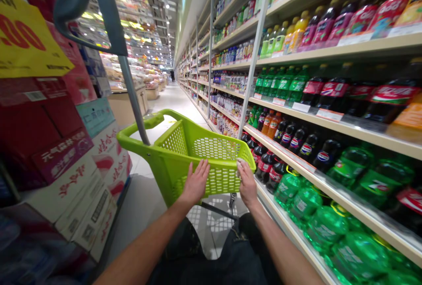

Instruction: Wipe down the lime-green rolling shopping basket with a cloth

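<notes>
A lime-green shopping cart (161, 162) with perforated basket walls stands right in front of my knees. My left hand (197, 182) rests on its near side wall, fingers stretched out and lying flat just below the rim. Closed over a crumpled white wipe (241, 163), my right hand (247, 182) presses it to the basket's rim near the right corner. Part of the wipe is hidden by the fingers. The basket's inside shows through the open top, with a slatted divider (173, 139) at its left end.
A grey pole with a looped handle (115, 34) rises at the cart's left. Shelves (329, 131) of soda bottles line the right side, close to the cart. Stacked cartons (82, 206) and a yellow price sign (29, 34) stand on the left. A tiled aisle (168, 96) runs ahead.
</notes>
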### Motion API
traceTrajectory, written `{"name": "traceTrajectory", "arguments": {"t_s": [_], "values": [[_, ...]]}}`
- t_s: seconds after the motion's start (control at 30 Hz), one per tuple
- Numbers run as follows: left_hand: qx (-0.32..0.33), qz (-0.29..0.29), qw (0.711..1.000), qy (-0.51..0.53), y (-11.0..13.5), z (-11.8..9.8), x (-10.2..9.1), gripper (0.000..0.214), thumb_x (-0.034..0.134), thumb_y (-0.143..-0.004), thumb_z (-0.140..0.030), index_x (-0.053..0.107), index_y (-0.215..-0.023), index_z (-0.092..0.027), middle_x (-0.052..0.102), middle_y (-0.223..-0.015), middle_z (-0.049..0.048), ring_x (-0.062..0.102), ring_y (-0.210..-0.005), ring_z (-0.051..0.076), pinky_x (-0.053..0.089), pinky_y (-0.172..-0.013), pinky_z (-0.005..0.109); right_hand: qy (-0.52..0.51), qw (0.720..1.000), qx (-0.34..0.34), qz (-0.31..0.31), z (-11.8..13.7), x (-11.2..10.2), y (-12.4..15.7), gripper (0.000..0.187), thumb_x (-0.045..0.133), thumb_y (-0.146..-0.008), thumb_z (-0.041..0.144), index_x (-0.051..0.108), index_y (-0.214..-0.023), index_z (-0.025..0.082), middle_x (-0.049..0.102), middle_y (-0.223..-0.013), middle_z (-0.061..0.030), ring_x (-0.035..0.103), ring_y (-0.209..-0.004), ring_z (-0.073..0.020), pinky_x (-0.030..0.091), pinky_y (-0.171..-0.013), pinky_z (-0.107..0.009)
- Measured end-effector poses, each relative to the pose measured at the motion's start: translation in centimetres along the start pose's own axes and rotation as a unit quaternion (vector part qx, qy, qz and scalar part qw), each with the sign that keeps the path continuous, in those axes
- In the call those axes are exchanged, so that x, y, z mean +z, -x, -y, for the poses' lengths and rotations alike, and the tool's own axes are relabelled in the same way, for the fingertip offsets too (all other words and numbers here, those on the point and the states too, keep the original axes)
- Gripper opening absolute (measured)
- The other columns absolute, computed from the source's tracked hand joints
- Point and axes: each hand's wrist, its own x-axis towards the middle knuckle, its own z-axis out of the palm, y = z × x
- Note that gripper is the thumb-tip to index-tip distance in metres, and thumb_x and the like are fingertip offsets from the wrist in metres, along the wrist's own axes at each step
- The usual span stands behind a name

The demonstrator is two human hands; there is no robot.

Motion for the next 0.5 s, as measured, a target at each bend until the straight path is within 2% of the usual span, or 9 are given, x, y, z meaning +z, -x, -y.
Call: {"name": "traceTrajectory", "arguments": {"t_s": [0.1,0.2,0.27,0.33,0.43,0.5], "values": [[0.0,-0.002,1.0,-0.006,0.4,-0.4,0.5,0.062,0.035,-0.07,-0.01,0.031,-0.132,-0.012,0.019,-0.143,0.0072,0.013,-0.133,0.019,0.007,-0.106,0.05,0.016,0.999,0.031,0.012,-2.3,-1.1,2.9,0.051,0.031,-0.077,0.002,0.049,-0.121,0.02,0.045,-0.13,-0.0061,0.032,-0.126,-0.0177,0.031,-0.103,-0.046],[0.022,-0.003,1.0,-0.007,0.8,-1.0,1.0,0.062,0.036,-0.071,-0.011,0.03,-0.132,-0.012,0.019,-0.143,0.0072,0.012,-0.133,0.019,0.008,-0.106,0.05,0.018,0.994,0.053,0.091,-3.8,-1.2,7.3,0.052,0.031,-0.072,-0.001,0.057,-0.113,0.02,0.056,-0.119,-0.0076,0.043,-0.119,-0.0192,0.041,-0.096,-0.044],[0.043,0.0,0.999,-0.002,1.0,-1.3,1.3,0.062,0.036,-0.071,-0.012,0.03,-0.132,-0.012,0.021,-0.143,0.0072,0.012,-0.133,0.019,0.008,-0.106,0.05,0.012,0.991,0.053,0.126,-3.5,-0.9,8.6,0.053,0.033,-0.07,-0.002,0.06,-0.109,0.021,0.06,-0.112,-0.0068,0.049,-0.113,-0.0189,0.046,-0.091,-0.041],[0.051,-0.001,0.999,0.002,1.0,-1.4,1.4,0.062,0.037,-0.071,-0.012,0.029,-0.133,-0.012,0.021,-0.143,0.0075,0.013,-0.133,0.02,0.008,-0.106,0.05,0.012,0.993,0.042,0.109,-2.4,-0.8,7.5,0.054,0.032,-0.071,-0.001,0.056,-0.114,0.021,0.057,-0.117,-0.0063,0.045,-0.117,-0.0184,0.043,-0.095,-0.042],[0.037,-0.015,0.999,0.001,0.7,-1.3,1.0,0.062,0.038,-0.071,-0.011,0.029,-0.132,-0.011,0.019,-0.143,0.0077,0.012,-0.133,0.02,0.008,-0.106,0.05,0.018,0.999,0.009,0.031,-0.9,-1.0,3.0,0.055,0.03,-0.077,0.0,0.045,-0.125,0.021,0.046,-0.129,-0.0057,0.029,-0.127,-0.0181,0.03,-0.103,-0.046],[0.024,-0.023,0.999,-0.003,0.5,-1.2,0.7,0.061,0.038,-0.072,-0.012,0.03,-0.132,-0.011,0.02,-0.143,0.0074,0.013,-0.133,0.02,0.008,-0.106,0.051,0.022,1.0,-0.021,-0.001,-0.4,-0.5,1.2,0.052,0.031,-0.078,0.001,0.044,-0.125,0.021,0.045,-0.13,-0.0064,0.026,-0.129,-0.0184,0.029,-0.103,-0.047]]}}
